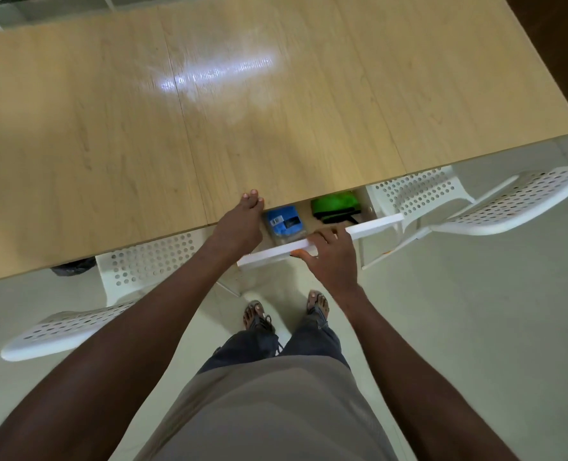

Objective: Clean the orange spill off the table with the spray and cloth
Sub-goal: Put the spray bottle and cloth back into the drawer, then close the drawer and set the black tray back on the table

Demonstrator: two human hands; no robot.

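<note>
Right hand (329,252) grips the drawer front (372,226) (left hand (239,224) flat on table (143,128)).

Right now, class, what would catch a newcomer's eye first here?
The open white drawer under the table's near edge, pulled by the right hand, with a blue pack and something green inside. The left hand rests on the table edge. White perforated chairs flank the person.

- Your right hand (332,257) is gripping the white drawer front (322,239), drawer partly open.
- Your left hand (239,224) is resting fingertips on the wooden table (143,128) edge.
- A blue packet (284,224) and a green item (335,206) are lying inside.
</note>
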